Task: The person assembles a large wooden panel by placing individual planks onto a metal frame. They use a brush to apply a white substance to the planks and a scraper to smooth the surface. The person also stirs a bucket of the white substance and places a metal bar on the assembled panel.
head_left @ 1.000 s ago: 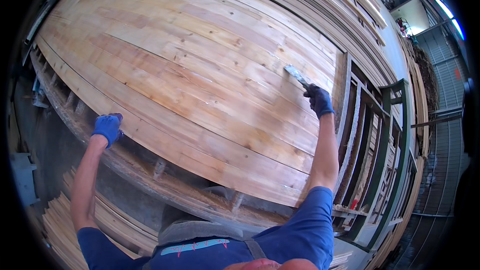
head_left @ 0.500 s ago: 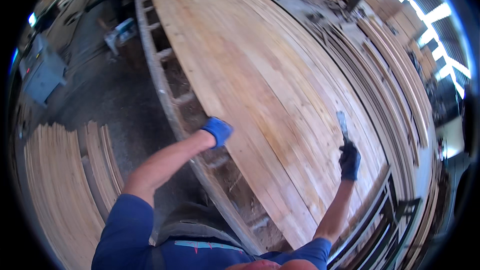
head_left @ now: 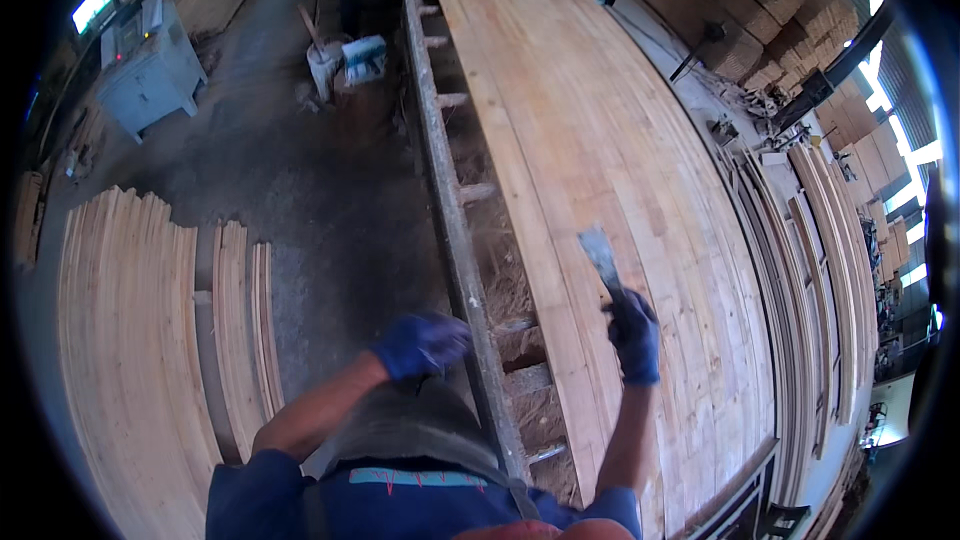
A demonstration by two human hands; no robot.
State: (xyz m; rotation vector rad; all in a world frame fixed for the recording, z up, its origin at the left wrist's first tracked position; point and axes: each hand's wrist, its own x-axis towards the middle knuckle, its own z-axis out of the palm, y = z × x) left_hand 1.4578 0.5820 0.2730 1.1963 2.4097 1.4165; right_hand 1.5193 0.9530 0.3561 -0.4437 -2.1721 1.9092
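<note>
My right hand [head_left: 634, 338], in a dark blue glove, is closed round the handle of a putty knife [head_left: 600, 258]. Its wide metal blade points away from me, over a long panel of pale wooden boards [head_left: 560, 130] laid edge to edge. My left hand [head_left: 422, 344], gloved in blue and a little blurred, hangs beside the long side rail [head_left: 452, 210] of the frame under the panel. Its fingers are loosely bent and apart, and I see nothing in them.
Stacked wooden strips [head_left: 135, 320] lie on the floor at left. Farther off stand a grey cabinet [head_left: 150, 75] and a bucket [head_left: 323, 68]. Long wood strips [head_left: 800, 280] run along the panel's right side. Stacks of timber [head_left: 720, 0] rise at the far right.
My left hand has left the panel's edge and moved back past the rail. The putty knife in my right hand has shifted left across the boards. The view has turned leftward.
</note>
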